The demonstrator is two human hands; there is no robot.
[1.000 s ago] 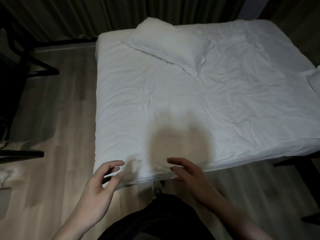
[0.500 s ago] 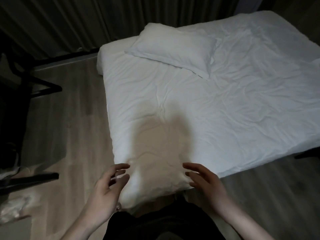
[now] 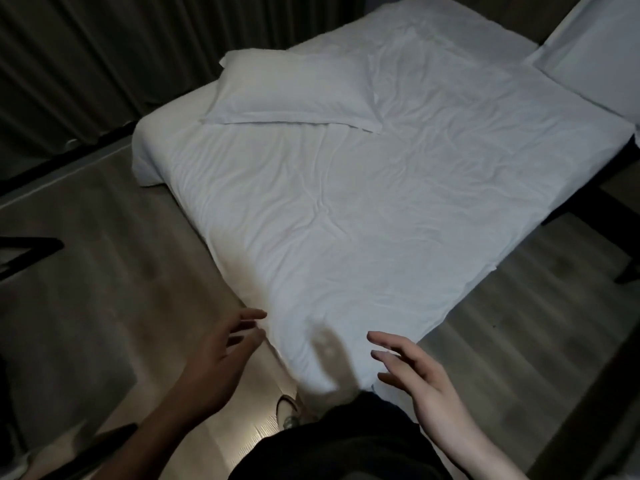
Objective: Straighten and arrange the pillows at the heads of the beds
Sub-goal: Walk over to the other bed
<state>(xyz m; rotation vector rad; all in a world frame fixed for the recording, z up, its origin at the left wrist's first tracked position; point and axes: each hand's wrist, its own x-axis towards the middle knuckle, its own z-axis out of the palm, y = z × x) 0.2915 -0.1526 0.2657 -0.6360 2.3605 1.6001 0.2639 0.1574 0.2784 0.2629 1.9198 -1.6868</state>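
**Pillow at the head of the bed, both hands free**

The pillow (image 3: 294, 90) lies at about 11 o'clock on the bed (image 3: 363, 209), well apart from the person, set askew to the mattress edge. The left hand (image 3: 221, 351) and right hand (image 3: 422, 382) hover near the foot corner, fingers spread and holding nothing. The pillow looks soft, light and floppy; its flat flanged border would likely slip, so the padded short ends at 9 and 3 o'clock seem the better hold for squaring it.
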